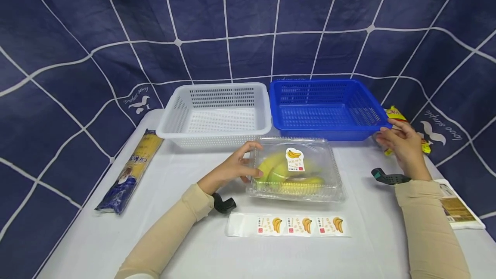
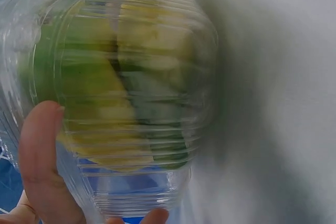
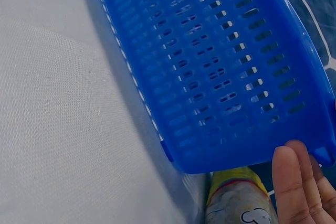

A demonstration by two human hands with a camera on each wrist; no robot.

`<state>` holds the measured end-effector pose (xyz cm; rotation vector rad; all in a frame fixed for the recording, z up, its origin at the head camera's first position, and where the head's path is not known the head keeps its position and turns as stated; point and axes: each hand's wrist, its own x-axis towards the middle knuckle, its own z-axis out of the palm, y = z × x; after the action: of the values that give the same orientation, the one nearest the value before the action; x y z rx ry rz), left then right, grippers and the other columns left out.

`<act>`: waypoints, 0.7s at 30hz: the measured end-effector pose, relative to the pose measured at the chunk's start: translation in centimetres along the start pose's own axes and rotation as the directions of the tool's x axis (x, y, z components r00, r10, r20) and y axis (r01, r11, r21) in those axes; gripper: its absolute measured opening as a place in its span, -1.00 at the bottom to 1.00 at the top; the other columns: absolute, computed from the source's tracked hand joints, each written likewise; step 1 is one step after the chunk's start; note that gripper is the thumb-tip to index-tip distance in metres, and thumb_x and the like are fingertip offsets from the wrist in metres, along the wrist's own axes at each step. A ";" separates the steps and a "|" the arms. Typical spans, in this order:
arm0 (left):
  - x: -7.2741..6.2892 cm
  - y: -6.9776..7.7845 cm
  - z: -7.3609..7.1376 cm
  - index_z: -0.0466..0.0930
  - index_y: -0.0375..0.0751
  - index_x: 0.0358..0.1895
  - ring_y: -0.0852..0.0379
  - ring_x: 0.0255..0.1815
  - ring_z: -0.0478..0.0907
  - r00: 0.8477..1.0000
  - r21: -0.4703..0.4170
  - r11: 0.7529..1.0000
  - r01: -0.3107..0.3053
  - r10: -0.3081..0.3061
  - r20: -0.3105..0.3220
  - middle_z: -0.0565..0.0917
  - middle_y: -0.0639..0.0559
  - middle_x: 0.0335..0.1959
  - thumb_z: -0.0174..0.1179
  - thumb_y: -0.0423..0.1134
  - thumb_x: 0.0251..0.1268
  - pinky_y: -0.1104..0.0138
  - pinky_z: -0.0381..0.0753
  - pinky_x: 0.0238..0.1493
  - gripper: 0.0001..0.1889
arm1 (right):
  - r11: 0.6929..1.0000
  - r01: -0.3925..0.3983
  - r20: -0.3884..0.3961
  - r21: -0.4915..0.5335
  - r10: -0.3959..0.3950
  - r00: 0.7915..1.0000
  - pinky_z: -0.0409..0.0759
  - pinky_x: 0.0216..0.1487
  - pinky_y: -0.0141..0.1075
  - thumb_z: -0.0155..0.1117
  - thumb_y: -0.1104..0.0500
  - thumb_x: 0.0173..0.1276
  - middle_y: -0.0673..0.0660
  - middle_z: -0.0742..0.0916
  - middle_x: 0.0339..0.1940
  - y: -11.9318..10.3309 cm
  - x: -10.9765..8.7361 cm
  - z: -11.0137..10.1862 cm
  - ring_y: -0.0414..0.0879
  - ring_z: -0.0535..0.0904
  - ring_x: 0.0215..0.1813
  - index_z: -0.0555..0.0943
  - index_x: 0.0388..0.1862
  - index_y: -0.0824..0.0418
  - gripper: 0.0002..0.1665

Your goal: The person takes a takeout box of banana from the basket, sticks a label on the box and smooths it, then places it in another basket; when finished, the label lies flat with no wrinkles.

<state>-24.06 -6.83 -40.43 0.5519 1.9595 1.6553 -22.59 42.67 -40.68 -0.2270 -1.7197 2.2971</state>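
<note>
A clear plastic clamshell box [image 1: 335, 175] of bananas [image 1: 286, 175] sits in the middle of the white table, a banana sticker [image 1: 295, 159] on its lid. My left hand [image 1: 234, 165] grips the box's left end. In the left wrist view the thumb [image 2: 39, 153] presses near the lid's edge, with other fingertips low on the ribbed side. My right hand [image 1: 403, 143] holds the blue basket [image 1: 314, 134] by the rim at its front right corner. In the right wrist view its fingers [image 3: 294, 182] lie against that corner's outer side.
Left of the blue basket stands a white basket [image 1: 217, 140]. A pasta packet [image 1: 131, 171] lies at the left, and a strip of banana stickers [image 1: 288, 224] in front of the box. Behind my right hand is a yellow-red packet [image 1: 395, 113]; a white-brown packet [image 1: 459, 206] lies far right.
</note>
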 end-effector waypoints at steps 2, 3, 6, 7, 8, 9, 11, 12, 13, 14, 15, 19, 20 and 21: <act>-0.2 0.4 0.0 0.34 -0.06 0.47 -0.52 0.66 0.10 1.000 -0.003 1.000 0.000 0.000 0.003 -0.02 -0.10 0.77 0.44 -0.36 0.20 0.26 0.70 -0.39 -0.25 | 1.000 -0.003 0.002 -0.006 0.003 1.000 0.78 -0.23 -0.39 0.39 0.34 0.54 -0.03 0.84 -0.28 0.0 0.0 -0.1 -0.19 0.84 -0.28 0.56 0.22 0.04 -0.61; -0.4 0.6 0.0 0.34 -0.06 0.47 -0.51 0.65 0.11 1.000 -0.005 1.000 0.000 0.000 0.003 -0.01 -0.10 0.76 0.44 -0.37 0.20 0.26 0.70 -0.39 -0.25 | 1.000 -0.004 0.004 -0.010 0.004 1.000 0.78 -0.22 -0.39 0.40 0.33 0.53 -0.03 0.84 -0.28 0.0 0.0 -0.2 -0.20 0.84 -0.28 0.56 0.22 0.04 -0.61; -0.7 1.1 0.0 0.35 -0.06 0.45 -0.46 0.60 0.22 1.000 -0.008 1.000 -0.012 0.012 0.003 0.03 -0.11 0.74 0.44 -0.37 0.21 0.25 0.69 -0.41 -0.27 | 1.000 -0.006 0.005 -0.022 0.006 1.000 0.78 -0.22 -0.40 0.43 0.30 0.52 -0.04 0.84 -0.27 0.0 0.0 -0.3 -0.21 0.84 -0.27 0.54 0.23 0.03 -0.59; -0.8 1.2 0.1 0.35 -0.06 0.44 -0.44 0.56 0.28 1.000 -0.010 1.000 -0.016 0.016 0.005 0.07 -0.11 0.71 0.44 -0.36 0.21 0.25 0.68 -0.41 -0.28 | 1.000 -0.008 0.003 -0.029 0.008 1.000 0.78 -0.22 -0.40 0.44 0.29 0.51 -0.05 0.84 -0.27 0.0 0.0 -0.3 -0.21 0.84 -0.27 0.54 0.22 0.03 -0.59; -1.0 1.3 0.1 0.35 -0.06 0.43 -0.41 0.53 0.33 1.000 -0.013 1.000 -0.019 0.019 0.006 0.10 -0.11 0.70 0.44 -0.36 0.22 0.25 0.68 -0.41 -0.29 | 0.999 -0.009 -0.001 -0.036 0.009 1.000 0.78 -0.23 -0.41 0.45 0.28 0.51 -0.05 0.84 -0.27 0.0 0.0 -0.3 -0.21 0.84 -0.27 0.54 0.22 0.02 -0.58; -1.1 1.5 0.1 0.35 -0.07 0.42 -0.39 0.49 0.38 1.000 -0.015 1.000 -0.024 0.024 0.009 0.13 -0.12 0.67 0.44 -0.35 0.22 0.25 0.67 -0.42 -0.29 | 0.999 -0.011 -0.002 -0.039 0.010 1.000 0.78 -0.23 -0.41 0.45 0.27 0.51 -0.05 0.84 -0.27 0.1 0.0 -0.3 -0.22 0.83 -0.27 0.53 0.22 0.02 -0.58; -1.4 1.9 0.3 0.35 -0.07 0.41 -0.32 0.40 0.47 0.999 -0.021 0.999 -0.029 0.029 0.015 0.19 -0.14 0.62 0.43 -0.34 0.22 0.27 0.65 -0.43 -0.31 | 0.999 -0.009 -0.002 -0.046 0.009 1.000 0.78 -0.23 -0.41 0.45 0.26 0.51 -0.05 0.85 -0.27 0.1 0.0 -0.3 -0.22 0.83 -0.27 0.53 0.22 0.01 -0.58; -1.5 2.2 0.3 0.35 -0.08 0.41 -0.28 0.35 0.50 0.999 -0.024 0.999 -0.032 0.032 0.019 0.24 -0.15 0.58 0.43 -0.34 0.22 0.28 0.64 -0.44 -0.31 | 0.999 -0.007 -0.001 -0.049 0.007 1.000 0.78 -0.23 -0.41 0.45 0.26 0.51 -0.05 0.85 -0.26 0.2 0.0 -0.4 -0.22 0.83 -0.27 0.53 0.22 0.00 -0.58; -1.7 2.5 0.4 0.35 -0.07 0.41 -0.25 0.31 0.53 0.999 -0.026 0.999 -0.032 0.032 0.023 0.26 -0.16 0.56 0.43 -0.34 0.22 0.28 0.63 -0.44 -0.31 | 0.999 -0.005 0.000 -0.052 0.005 1.000 0.78 -0.23 -0.41 0.45 0.25 0.51 -0.05 0.85 -0.26 0.2 0.0 -0.4 -0.22 0.83 -0.28 0.53 0.22 0.00 -0.58; -1.8 2.8 0.4 0.35 -0.07 0.41 -0.23 0.27 0.55 0.999 -0.030 0.999 -0.032 0.033 0.027 0.28 -0.17 0.54 0.42 -0.34 0.23 0.28 0.63 -0.45 -0.31 | 0.999 -0.001 0.002 -0.054 0.001 1.000 0.78 -0.23 -0.41 0.45 0.25 0.52 -0.05 0.86 -0.27 0.2 0.0 -0.4 -0.22 0.83 -0.28 0.53 0.23 0.00 -0.58; -2.0 3.1 0.5 0.34 -0.07 0.41 -0.20 0.22 0.57 0.999 -0.032 0.999 -0.033 0.034 0.031 0.27 -0.18 0.52 0.42 -0.34 0.23 0.29 0.63 -0.45 -0.31 | 0.998 0.004 0.006 -0.055 -0.004 1.000 0.77 -0.23 -0.41 0.44 0.26 0.52 -0.05 0.86 -0.26 0.2 0.0 -0.4 -0.22 0.83 -0.28 0.52 0.23 0.00 -0.58; -2.4 4.5 0.2 0.33 -0.06 0.43 -0.14 0.16 0.59 0.998 -0.032 0.999 -0.040 0.041 0.037 0.20 -0.21 0.52 0.41 -0.34 0.24 0.27 0.62 -0.46 -0.31 | 0.998 0.012 0.016 -0.057 -0.011 1.000 0.77 -0.23 -0.41 0.42 0.27 0.54 -0.05 0.86 -0.26 0.2 0.0 -0.4 -0.22 0.83 -0.28 0.52 0.23 0.00 -0.59; -2.4 4.8 0.1 0.33 -0.07 0.43 -0.15 0.17 0.58 0.998 -0.030 0.999 -0.045 0.046 0.039 0.17 -0.23 0.53 0.41 -0.33 0.25 0.27 0.63 -0.46 -0.30 | 0.998 0.012 0.019 -0.057 -0.011 1.000 0.77 -0.23 -0.41 0.41 0.27 0.54 -0.05 0.86 -0.26 0.2 0.0 -0.4 -0.22 0.83 -0.27 0.52 0.23 0.00 -0.59; -2.5 5.2 -0.1 0.32 -0.07 0.44 -0.15 0.18 0.58 0.998 -0.027 0.998 -0.051 0.052 0.040 0.13 -0.23 0.55 0.40 -0.33 0.25 0.27 0.63 -0.46 -0.30 | 0.998 0.013 0.021 -0.057 -0.011 1.000 0.78 -0.22 -0.41 0.41 0.28 0.55 -0.05 0.86 -0.26 0.2 0.0 -0.4 -0.22 0.83 -0.27 0.51 0.23 -0.01 -0.60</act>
<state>-22.30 -7.52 -35.05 0.6265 1.9072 1.6856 -22.52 42.98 -41.01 -0.2038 -1.7941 2.2513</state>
